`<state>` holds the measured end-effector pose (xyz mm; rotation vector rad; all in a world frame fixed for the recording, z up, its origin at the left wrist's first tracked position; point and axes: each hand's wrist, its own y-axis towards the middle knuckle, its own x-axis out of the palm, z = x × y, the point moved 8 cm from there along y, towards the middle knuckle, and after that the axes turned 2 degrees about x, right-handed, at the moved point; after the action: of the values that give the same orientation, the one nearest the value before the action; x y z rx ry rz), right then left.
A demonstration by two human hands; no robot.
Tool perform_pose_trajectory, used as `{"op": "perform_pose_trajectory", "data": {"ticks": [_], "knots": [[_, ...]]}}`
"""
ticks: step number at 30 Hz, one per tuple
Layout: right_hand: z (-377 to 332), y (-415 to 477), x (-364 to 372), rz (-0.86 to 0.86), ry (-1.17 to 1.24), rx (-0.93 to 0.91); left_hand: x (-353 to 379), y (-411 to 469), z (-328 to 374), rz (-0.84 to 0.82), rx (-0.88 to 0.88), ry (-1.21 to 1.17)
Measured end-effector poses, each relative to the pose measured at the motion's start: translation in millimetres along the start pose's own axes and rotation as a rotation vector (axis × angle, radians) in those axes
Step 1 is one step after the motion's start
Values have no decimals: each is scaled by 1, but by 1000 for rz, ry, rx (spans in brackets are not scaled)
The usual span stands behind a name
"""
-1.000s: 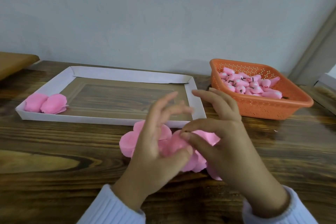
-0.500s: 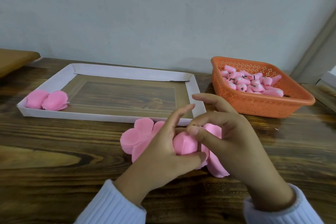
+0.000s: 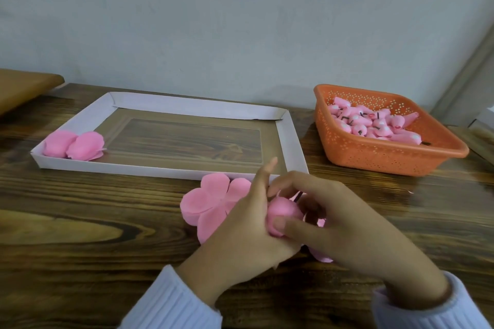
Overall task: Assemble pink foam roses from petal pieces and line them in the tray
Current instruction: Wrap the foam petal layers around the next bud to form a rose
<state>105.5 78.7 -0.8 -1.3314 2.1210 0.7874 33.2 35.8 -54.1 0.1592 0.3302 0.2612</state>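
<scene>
We count two finished roses (image 3: 73,145) lying side by side and touching in the near left corner of the one white tray (image 3: 187,107); the rest of its floor shows a clear window with wood grain beneath. One orange basket (image 3: 374,156) stands to the right of the tray, apart from it, and holds a heap of small pink cores (image 3: 374,124) with short dark stems, well over a dozen and too jumbled for us to count exactly. In front of the tray's near rim, both hands meet over the counter (image 3: 80,222) around one rose bud (image 3: 283,211). It is a smooth, rounded, matte pink lump, with a thin dark stem poking out behind it. The left hand (image 3: 246,224) cups the bud from the left with its forefinger raised straight. The right hand (image 3: 347,224) curls its fingers (image 3: 294,226) over the top, and its thumb presses on the front, so the bud is pinched between the two hands. Just left of them one flat petal piece (image 3: 208,205) lies on the counter, showing four rounded lobes, and a further pink petal edge (image 3: 322,258) peeks out under the right hand. Two pale ribbed sleeves (image 3: 171,302) cover the wrists.
</scene>
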Motion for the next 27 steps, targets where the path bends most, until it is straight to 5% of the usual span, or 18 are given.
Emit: {"op": "perform_pose_trajectory", "data": {"ticks": [4, 7, 10, 13, 27], "knots": [[7, 1, -13, 121, 170, 38, -9, -2, 5, 78, 40, -15], [18, 1, -18, 214, 765, 89, -17, -2, 13, 137, 110, -149], [14, 3, 18, -9, 1284, 208, -17, -5, 23, 124, 190, -162], [11, 4, 54, -114, 1379, 325, -19, -8, 26, 98, 172, -211], [8, 6, 70, -247, 1396, 311, -29, -13, 47, 257, 358, -289]]}}
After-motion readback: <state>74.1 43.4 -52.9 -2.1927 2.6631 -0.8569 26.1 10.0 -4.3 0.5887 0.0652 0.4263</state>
